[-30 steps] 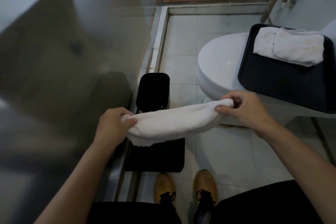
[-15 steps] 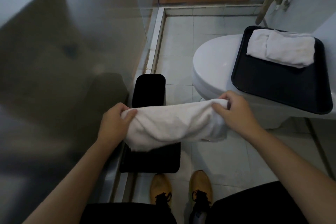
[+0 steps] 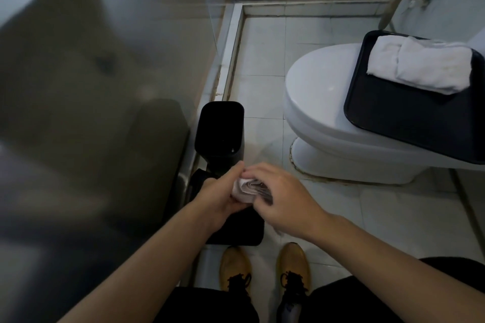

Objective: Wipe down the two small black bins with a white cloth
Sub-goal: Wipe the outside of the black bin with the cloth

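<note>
Two small black bins stand on the tiled floor beside the glass partition. The far bin [image 3: 220, 131] is fully visible. The near bin [image 3: 237, 228] is largely hidden under my hands. A white cloth [image 3: 245, 189] is bunched into a small wad between both hands, above the near bin. My left hand [image 3: 219, 198] grips the wad from the left, fingers curled round it. My right hand [image 3: 282, 199] covers it from the right, fingers curled over its top.
A white toilet [image 3: 320, 102] stands to the right, with a black tray [image 3: 409, 123] on its lid holding folded white towels [image 3: 420, 67]. The glass partition [image 3: 105, 86] runs along the left. My two tan shoes [image 3: 235, 266] stand just behind the near bin.
The cloth was stretched out between my two hands. Now both hands have come together and the cloth is bunched into a small wad between them.
</note>
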### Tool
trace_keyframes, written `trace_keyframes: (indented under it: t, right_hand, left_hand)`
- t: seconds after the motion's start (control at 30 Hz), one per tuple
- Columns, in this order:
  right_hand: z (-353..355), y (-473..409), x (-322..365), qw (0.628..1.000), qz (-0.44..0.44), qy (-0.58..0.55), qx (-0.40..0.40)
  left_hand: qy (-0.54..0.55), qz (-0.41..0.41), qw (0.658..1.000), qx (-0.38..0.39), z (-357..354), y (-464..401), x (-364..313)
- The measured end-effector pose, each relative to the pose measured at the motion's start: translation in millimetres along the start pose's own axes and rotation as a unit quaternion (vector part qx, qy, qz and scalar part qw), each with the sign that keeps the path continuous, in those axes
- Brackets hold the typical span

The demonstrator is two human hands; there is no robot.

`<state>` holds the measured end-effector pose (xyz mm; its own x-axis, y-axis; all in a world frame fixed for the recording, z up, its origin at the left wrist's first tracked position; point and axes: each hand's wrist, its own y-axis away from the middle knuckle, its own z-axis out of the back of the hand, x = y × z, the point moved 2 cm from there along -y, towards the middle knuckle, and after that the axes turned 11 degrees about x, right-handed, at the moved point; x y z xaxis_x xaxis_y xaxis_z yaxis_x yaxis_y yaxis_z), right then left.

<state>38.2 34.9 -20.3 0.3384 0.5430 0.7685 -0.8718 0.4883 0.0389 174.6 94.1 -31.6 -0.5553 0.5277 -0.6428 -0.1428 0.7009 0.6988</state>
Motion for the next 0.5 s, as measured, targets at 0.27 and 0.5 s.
trace_keyframes:
  t: [0.27, 0.5]
  right_hand:
    - [33, -12, -37, 0.965, -0.154, -0.081, 0.196]
    - [13, -42, -79, 0.949, -0.161, -0.251, 0.105]
  left_hand:
    - [0.036, -0.04, 0.998, 0.044, -8, -2, -15]
    - [-0.094, -0.01, 0.984, 0.154, 19, 1, -61]
